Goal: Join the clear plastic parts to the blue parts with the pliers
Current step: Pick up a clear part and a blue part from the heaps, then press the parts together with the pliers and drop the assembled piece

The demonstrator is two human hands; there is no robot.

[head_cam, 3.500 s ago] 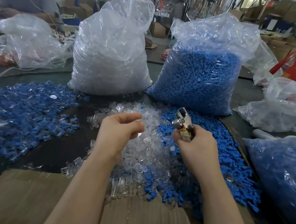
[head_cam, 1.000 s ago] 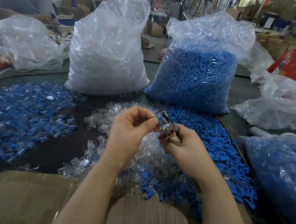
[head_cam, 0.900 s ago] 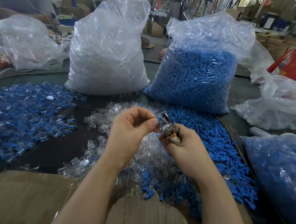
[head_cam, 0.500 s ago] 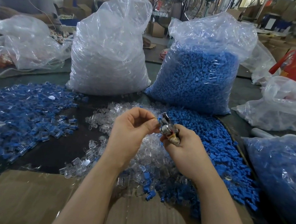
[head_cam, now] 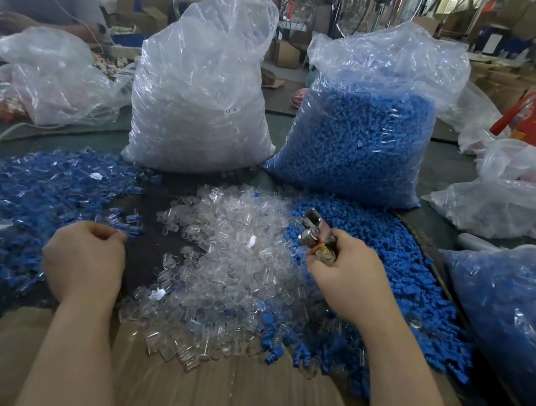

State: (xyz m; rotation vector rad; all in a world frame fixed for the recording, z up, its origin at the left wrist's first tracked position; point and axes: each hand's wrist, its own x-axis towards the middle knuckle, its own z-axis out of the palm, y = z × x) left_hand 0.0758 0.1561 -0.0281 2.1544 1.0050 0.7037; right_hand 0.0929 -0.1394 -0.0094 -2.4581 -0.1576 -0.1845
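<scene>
Farthest left, a spread of joined pieces [head_cam: 39,193], blue with clear sleeves, covers the dark tabletop [head_cam: 148,248]. The left hand [head_cam: 84,264] hovers at that spread's right edge, knuckles up and fingers curled under; whether anything is pinched in its fingertips cannot be told, since they are turned away from the camera.

In the middle lies the heap of clear plastic parts [head_cam: 227,265], running from near the two big bags down toward the cardboard [head_cam: 200,395] at the near edge. It sits between the two hands, just right of the left hand and touching the right hand's underside in the view. No single piece's long axis can be read; they lie jumbled every way.

Right of that, the blue parts [head_cam: 398,264] form a band whose left edge mingles with the clear heap. The right hand [head_cam: 351,282] is clamped around the pliers [head_cam: 315,234], whose metal nose points up and away from the person, over the seam between clear and blue.

For a fresh pair, the left hand is the free one, and the clear heap is nearer to it; the blue band lies under the tool hand.
</scene>
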